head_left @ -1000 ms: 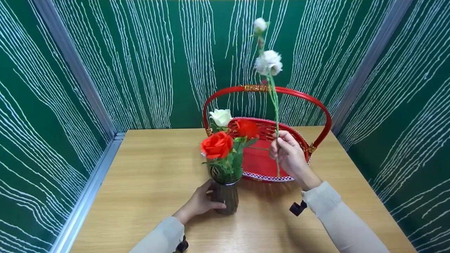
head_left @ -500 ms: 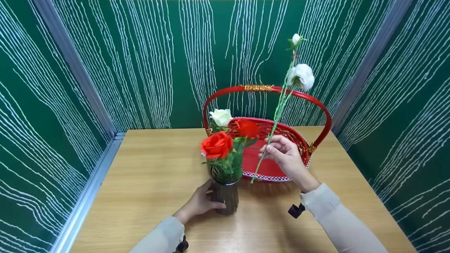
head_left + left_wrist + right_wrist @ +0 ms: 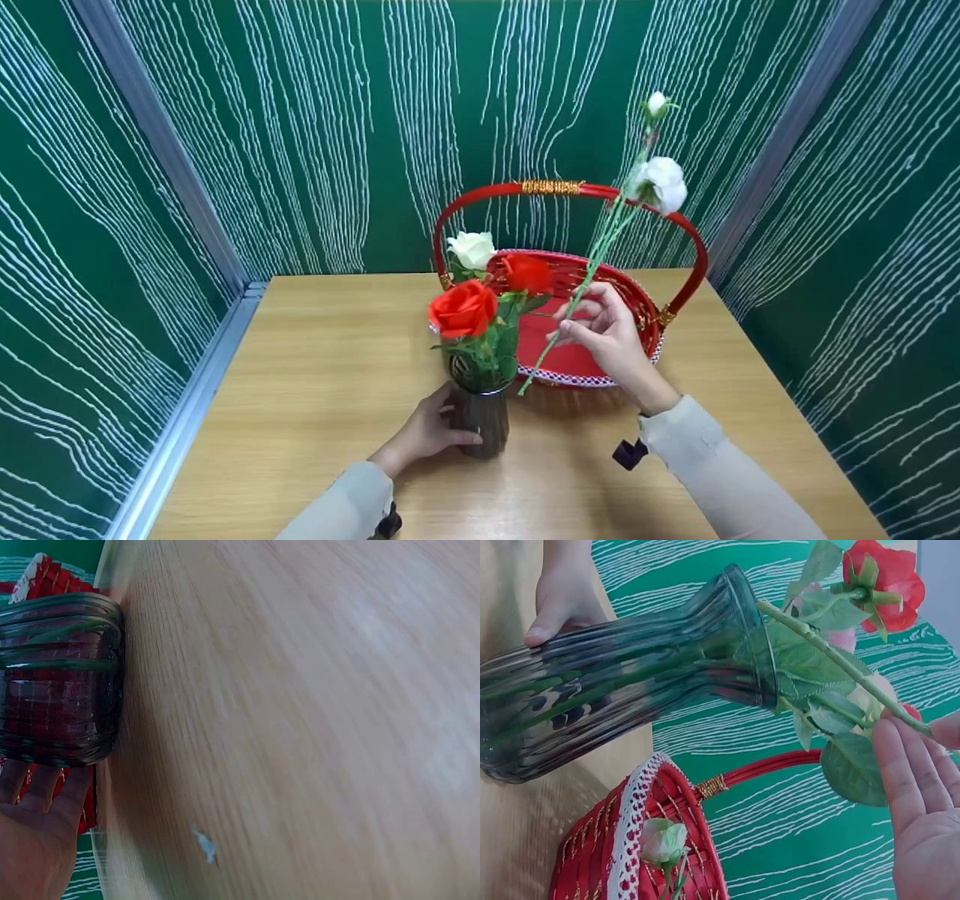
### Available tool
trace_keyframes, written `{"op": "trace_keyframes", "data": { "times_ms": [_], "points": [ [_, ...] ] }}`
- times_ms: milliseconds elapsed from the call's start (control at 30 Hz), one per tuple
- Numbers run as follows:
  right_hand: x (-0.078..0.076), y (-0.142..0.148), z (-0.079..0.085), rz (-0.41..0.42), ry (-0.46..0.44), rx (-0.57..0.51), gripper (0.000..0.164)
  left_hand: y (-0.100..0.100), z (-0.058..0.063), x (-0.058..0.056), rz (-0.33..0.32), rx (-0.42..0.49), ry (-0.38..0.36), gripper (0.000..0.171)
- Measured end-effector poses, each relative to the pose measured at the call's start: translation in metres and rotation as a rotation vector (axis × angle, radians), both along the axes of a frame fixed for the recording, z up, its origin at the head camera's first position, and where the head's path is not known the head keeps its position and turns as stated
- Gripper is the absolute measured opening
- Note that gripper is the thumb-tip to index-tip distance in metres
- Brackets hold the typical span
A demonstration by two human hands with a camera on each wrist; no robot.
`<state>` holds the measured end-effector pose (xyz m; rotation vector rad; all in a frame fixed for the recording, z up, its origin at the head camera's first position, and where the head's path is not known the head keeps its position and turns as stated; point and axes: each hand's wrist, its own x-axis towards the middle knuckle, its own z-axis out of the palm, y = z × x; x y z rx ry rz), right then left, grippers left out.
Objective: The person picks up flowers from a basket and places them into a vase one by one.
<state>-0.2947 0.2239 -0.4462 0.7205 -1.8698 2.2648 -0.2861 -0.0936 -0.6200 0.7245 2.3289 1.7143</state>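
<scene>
My left hand point(image 3: 427, 431) holds the ribbed dark-tinted glass vase point(image 3: 484, 426) upright on the table, thumb on its near side. In the left wrist view, its fingers point(image 3: 69, 795) lie against the glass point(image 3: 52, 690). Two red roses point(image 3: 463, 309) and a white rose point(image 3: 472, 250) stand in the vase, their leaves around its mouth. My right hand point(image 3: 611, 330) pinches the green stem of a white flower point(image 3: 664, 184) with a small bud on top. This flower leans right, and its lower stem end point(image 3: 765, 607) overlaps the vase's rim in the right wrist view.
Behind the vase is a red woven basket point(image 3: 581, 379) with white lace trim and a tall arched handle point(image 3: 686, 225). A pale flower point(image 3: 664, 844) lies in it. Green walls with white streaks point(image 3: 300, 112) surround the wooden table point(image 3: 315, 360).
The white flower has tilted from upright to leaning right, its heads lowered and its stem end swung left towards the vase. The left hand and vase have stayed put.
</scene>
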Motion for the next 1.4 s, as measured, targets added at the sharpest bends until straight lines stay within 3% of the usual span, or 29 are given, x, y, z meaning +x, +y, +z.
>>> {"op": "trace_keyframes", "data": {
  "times_ms": [133, 433, 633, 967, 1167, 1400],
  "points": [
    [0.003, -0.003, 0.001, 0.015, 0.026, -0.011, 0.036, 0.000, 0.000, -0.001, -0.003, -0.001, 0.005, 0.076],
    [0.010, -0.009, 0.006, -0.047, 0.067, 0.044, 0.020, -0.001, 0.002, -0.001, 0.004, -0.011, -0.010, 0.076],
    [0.011, -0.014, 0.005, -0.061, 0.148, 0.046, 0.014, -0.001, 0.002, -0.002, 0.003, -0.011, -0.010, 0.076],
    [0.013, -0.022, 0.001, -0.042, 0.210, 0.065, 0.018, -0.001, 0.001, -0.001, -0.011, 0.019, -0.030, 0.075],
    [0.015, -0.031, -0.001, -0.063, 0.251, 0.108, 0.035, -0.001, 0.001, -0.001, -0.016, 0.027, -0.030, 0.075],
    [0.015, -0.038, -0.006, -0.053, 0.335, 0.198, 0.029, -0.001, 0.003, 0.001, -0.028, 0.036, -0.034, 0.075]
  ]
}}
